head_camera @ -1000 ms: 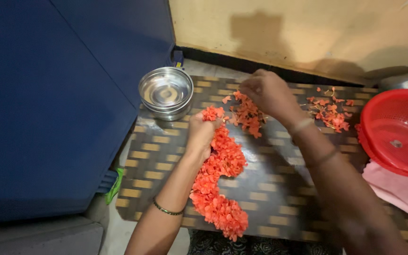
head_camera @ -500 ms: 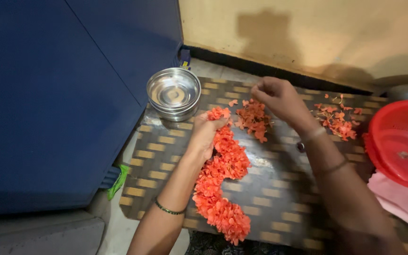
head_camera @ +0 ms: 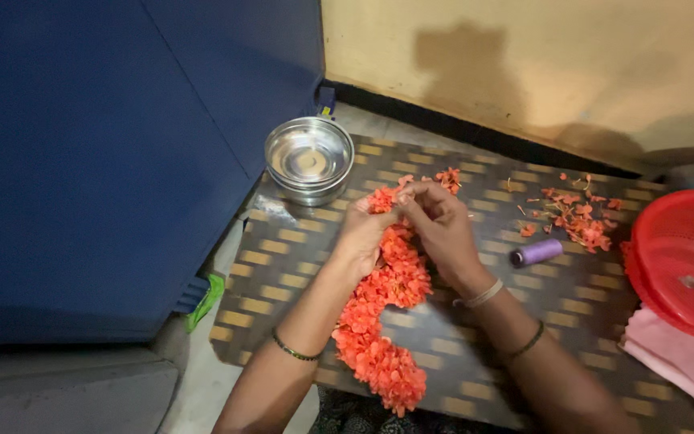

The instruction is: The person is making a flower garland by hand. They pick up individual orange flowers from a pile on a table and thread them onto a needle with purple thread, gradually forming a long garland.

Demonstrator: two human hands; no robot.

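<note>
A long orange flower garland [head_camera: 383,321] lies curved on a brown checked mat [head_camera: 475,329]. My left hand [head_camera: 365,233] grips the garland's top end. My right hand [head_camera: 437,225] has come beside it, fingertips pinched at the same end, touching the flowers there. A small heap of loose orange flowers [head_camera: 448,178] shows just beyond my right hand. A purple thread spool [head_camera: 536,252] lies on the mat to the right of my right wrist.
A steel bowl [head_camera: 309,160] stands at the mat's far left corner. More loose flowers [head_camera: 578,217] lie at the far right, next to a red plastic strainer [head_camera: 683,257] and pink cloth [head_camera: 679,362]. A blue cabinet [head_camera: 106,153] stands on the left, a yellow wall behind.
My right hand has moved from the loose flower heap back to the garland's top end at my left hand. The purple spool, hidden before by my arm, now shows.
</note>
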